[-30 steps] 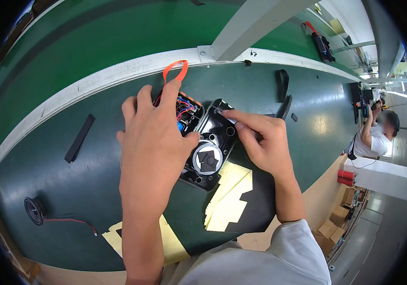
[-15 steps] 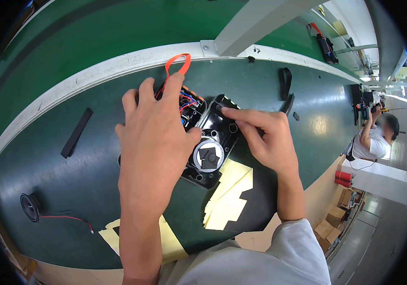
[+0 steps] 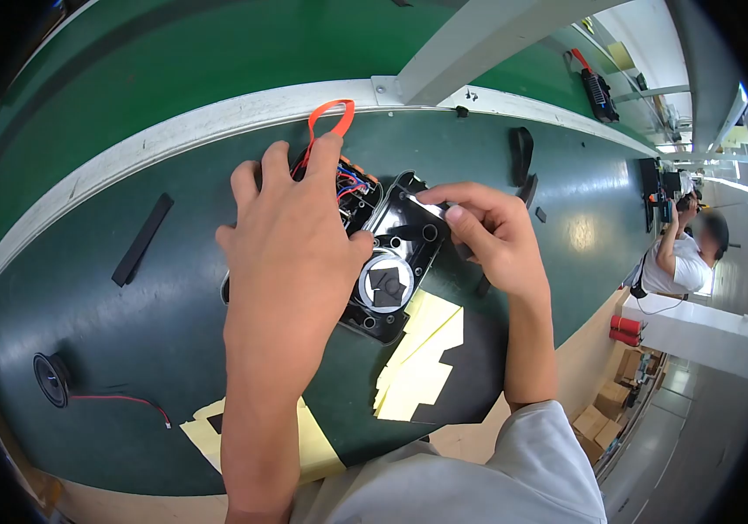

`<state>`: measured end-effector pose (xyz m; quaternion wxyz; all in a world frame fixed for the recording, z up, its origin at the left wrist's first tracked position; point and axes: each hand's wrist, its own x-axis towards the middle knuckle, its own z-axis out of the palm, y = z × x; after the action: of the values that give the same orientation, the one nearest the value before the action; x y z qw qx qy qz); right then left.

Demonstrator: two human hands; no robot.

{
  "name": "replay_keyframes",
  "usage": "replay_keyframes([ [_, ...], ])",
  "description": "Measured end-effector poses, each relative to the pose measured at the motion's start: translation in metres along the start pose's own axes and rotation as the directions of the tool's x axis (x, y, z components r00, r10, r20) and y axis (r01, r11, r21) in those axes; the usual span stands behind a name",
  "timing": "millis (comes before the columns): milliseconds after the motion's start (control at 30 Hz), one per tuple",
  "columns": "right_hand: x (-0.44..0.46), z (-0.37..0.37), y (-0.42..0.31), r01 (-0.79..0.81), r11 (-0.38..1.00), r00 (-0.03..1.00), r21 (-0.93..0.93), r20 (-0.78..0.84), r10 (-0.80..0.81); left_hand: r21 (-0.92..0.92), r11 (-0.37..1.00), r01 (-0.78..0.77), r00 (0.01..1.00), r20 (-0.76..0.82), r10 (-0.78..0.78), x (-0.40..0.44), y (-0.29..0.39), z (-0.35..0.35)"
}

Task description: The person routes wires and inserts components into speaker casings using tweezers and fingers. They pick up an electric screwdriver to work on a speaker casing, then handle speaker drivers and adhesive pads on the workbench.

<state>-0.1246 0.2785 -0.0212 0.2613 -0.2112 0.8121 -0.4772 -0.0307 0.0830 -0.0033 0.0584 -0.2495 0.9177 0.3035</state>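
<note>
Left hand (image 3: 291,227) spreads wide, grip hidden, over an opened black device (image 3: 401,236) midway between the table's (image 3: 190,297) near and far edges; the right hand (image 3: 498,236) curls at its rim, hold unclear.

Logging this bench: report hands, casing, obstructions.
Left hand spread over wired half. Right hand at black half. Casing open. Yellow paper close by, apparently not blocking.

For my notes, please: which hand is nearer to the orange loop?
Left. The left hand has a fingertip at the lower end of the orange loop; the right hand is farther, toward the lower right, at the black casing.
</note>
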Motion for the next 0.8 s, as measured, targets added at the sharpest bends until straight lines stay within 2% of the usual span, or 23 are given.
replay_keyframes([
  [300,0.0013,0.0034,0.003,-0.001,0.999,1.0,0.032,-0.011,0.001,0.012,1.0,0.001,1.0,-0.015,-0.001,0.0,-0.0003,0.0018],
  [500,0.0031,0.0,0.0011,0.026,0.999,1.0,-0.026,0.008,-0.026,0.009,1.0,-0.014,0.999,-0.028,0.014,0.0001,-0.0018,0.0038],
  [700,0.0058,-0.0032,0.0018,-0.021,1.0,0.999,0.016,0.037,0.02,0.011,1.0,-0.013,1.0,-0.025,0.013,0.0004,-0.0003,0.002],
  [800,0.0048,0.004,0.0005,0.017,0.997,1.0,0.073,-0.007,-0.017,0.014,1.0,-0.005,1.0,-0.02,0.006,0.0006,-0.0001,0.0017],
])
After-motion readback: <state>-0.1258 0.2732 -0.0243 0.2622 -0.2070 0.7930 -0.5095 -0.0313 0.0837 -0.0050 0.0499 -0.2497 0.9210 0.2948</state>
